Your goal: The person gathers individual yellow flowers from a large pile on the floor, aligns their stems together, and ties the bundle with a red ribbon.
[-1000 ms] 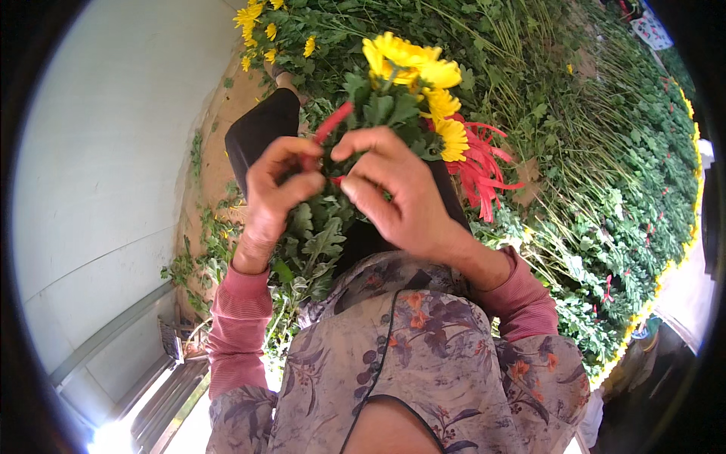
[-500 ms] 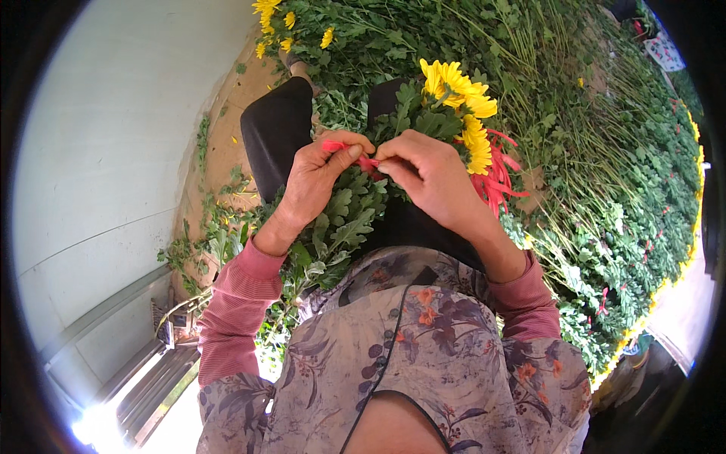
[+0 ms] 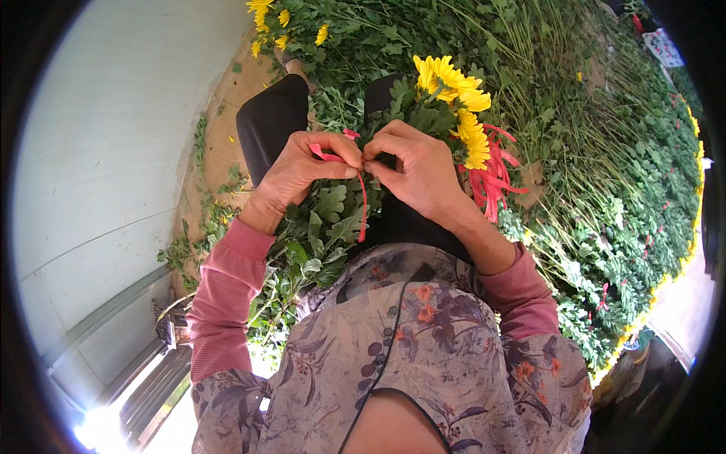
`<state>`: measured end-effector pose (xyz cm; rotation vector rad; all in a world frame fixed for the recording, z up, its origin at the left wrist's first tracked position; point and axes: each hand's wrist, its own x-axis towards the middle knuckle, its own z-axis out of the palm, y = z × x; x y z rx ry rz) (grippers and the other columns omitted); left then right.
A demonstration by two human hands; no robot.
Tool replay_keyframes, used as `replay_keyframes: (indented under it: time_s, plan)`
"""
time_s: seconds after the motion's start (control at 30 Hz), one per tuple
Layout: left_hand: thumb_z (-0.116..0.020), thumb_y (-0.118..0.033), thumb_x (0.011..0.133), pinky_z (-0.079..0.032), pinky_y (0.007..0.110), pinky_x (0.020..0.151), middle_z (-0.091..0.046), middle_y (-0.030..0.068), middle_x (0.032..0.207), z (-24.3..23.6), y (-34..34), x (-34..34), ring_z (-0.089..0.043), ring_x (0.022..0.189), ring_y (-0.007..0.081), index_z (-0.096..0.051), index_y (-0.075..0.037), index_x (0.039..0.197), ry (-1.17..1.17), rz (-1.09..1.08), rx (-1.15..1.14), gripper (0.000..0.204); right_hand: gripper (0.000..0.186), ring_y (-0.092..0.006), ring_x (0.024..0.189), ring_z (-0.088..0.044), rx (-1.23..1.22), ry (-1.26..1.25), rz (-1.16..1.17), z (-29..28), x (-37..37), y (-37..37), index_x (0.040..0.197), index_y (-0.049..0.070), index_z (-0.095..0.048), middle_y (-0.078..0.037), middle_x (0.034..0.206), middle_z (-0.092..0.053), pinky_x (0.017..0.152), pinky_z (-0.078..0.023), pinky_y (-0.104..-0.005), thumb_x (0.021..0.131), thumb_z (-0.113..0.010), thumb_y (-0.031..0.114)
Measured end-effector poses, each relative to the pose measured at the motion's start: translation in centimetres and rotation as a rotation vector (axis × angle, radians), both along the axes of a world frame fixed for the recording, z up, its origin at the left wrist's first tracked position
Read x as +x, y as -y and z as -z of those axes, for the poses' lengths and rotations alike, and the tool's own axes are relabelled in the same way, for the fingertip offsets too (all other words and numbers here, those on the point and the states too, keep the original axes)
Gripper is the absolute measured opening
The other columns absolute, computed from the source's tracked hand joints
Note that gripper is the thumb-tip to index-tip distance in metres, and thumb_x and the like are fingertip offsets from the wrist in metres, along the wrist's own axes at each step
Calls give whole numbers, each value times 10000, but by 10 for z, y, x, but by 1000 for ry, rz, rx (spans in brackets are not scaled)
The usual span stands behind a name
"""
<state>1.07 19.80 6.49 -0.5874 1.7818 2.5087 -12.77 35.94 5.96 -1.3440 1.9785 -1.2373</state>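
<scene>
A bunch of yellow chrysanthemums (image 3: pixel 473 140) lies across my lap, its blooms to the right and its leafy stems (image 3: pixel 333 208) running down to the left. My left hand (image 3: pixel 306 170) is closed in a pinch on a red ribbon (image 3: pixel 364 208) over the stems. One end of it sticks out above the left thumb, while another hangs straight down between the hands. My right hand (image 3: pixel 420 166) pinches at the same spot, its fingertips against those of the left. The knot or crossing of the ribbon is hidden behind the fingers.
A bundle of loose red ribbons (image 3: pixel 495 174) lies to the right of my lap. Cut green stems (image 3: pixel 552 98) cover the ground ahead and to the right. More yellow flowers (image 3: pixel 261 15) lie at the far left. A pale wall (image 3: pixel 106 151) rises on the left.
The hands have shifted slightly, with the fingertips brought together. A length of ribbon now hangs down between them, and the left hand has turned palm-down around the other end.
</scene>
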Motion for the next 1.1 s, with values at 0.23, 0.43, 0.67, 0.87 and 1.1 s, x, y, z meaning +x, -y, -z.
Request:
replay_keyframes:
  time_s: [0.23, 0.43, 0.67, 0.87, 1.1]
  plan:
    - [-719, 73, 674, -475, 296, 635, -624, 73, 793, -8, -29, -21, -591, 754, 204, -656, -24, 797, -197, -139, -1230, 169, 140, -282, 732, -638, -54, -7, -64, 2, -4, -6, 927, 70, -607, -71, 884, -613, 636, -513, -362, 803, -671, 87]
    - [-753, -2, 711, -489, 318, 607, -616, 81, 793, -5, -37, -15, -604, 715, 245, -657, -26, 861, -175, -254, -1320, 180, 97, -268, 781, -649, -93, 181, 4, 5, -8, -1, 906, 30, -643, -94, 872, -636, 699, -522, -342, 820, -675, 61]
    - [-740, 19, 683, -492, 348, 665, -613, 99, 837, -20, -33, -10, -601, 781, 267, -664, -26, 840, -263, -151, -1415, 181, 114, -269, 761, -642, -60, 153, 34, 4, -12, -4, 875, 39, -645, -74, 978, -604, 677, -519, -349, 792, -709, 82]
    - [-762, -32, 662, -474, 392, 751, -600, 138, 975, -21, -45, 49, -581, 915, 340, -639, -37, 921, -140, -46, -1501, 287, 120, -280, 745, -629, -78, -110, 41, 2, -12, -18, 896, 82, -627, -51, 1023, -572, 632, -518, -368, 803, -701, 92]
    - [-846, -109, 466, -378, 513, 987, -336, 231, 1450, -20, -93, 85, -435, 1225, 442, -430, -124, 1377, 346, -64, -1555, 1001, 139, -83, 594, -595, 208, 934, -18, -5, 23, -77, 874, 11, -613, -29, 820, -604, 567, -472, -248, 886, -682, 130]
